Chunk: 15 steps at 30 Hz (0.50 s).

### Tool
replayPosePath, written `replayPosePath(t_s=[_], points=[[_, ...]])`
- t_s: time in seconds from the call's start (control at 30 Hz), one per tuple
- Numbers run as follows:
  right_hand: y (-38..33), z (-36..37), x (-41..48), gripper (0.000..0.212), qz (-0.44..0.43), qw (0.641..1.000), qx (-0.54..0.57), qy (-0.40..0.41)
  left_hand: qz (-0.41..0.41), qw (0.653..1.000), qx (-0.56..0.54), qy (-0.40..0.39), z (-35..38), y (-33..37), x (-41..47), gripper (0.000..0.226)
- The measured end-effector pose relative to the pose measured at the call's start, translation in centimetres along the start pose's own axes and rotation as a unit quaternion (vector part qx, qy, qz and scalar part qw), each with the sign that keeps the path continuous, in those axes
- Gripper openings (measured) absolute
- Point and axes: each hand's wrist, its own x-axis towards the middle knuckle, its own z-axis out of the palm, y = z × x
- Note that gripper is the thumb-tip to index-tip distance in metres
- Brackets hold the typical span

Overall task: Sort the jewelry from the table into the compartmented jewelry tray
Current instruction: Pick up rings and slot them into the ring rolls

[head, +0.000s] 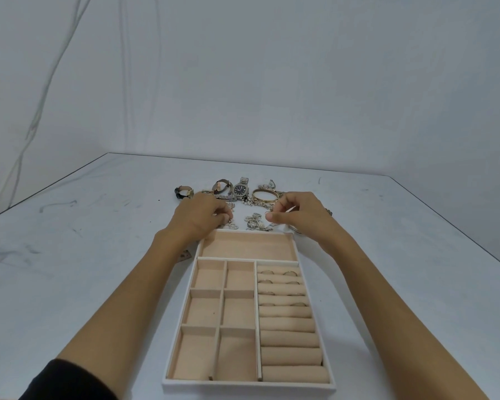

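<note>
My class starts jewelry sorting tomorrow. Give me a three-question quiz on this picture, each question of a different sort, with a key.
1. True or false: the wide far compartment of the jewelry tray already holds a watch.
2. Where do the sorted rings sit? A) in the ring rolls B) in the small left compartments C) in the wide far compartment.
3. Fill in: just right of the dark-dialled steel watch lies a gold ___.
Key: 1 false; 2 A; 3 bangle.
</note>
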Motion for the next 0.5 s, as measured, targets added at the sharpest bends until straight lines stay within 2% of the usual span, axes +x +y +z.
replayPosePath(t_s=[0.17,0.37,0.5], points=[[-0.01,-0.11,-0.01,0.019,-0.001,1.000,-0.001,0.005,-0.031,0.998,-0.003,-0.048,-0.64,-0.61,0.02,0.015],[-0.13,-0.32,0.04,0.018,-0.009,1.000,-0.011,0.007,-0.053,0.998,0.032,-0.026,-0.90,0.03,-0.05,0.011],[-0.02,-0.25,0.06,0.017,-0.012,1.000,-0.022,0.009,-0.066,0.996,-0.036,-0.043,-0.72,-0.27,-0.17,0.008]])
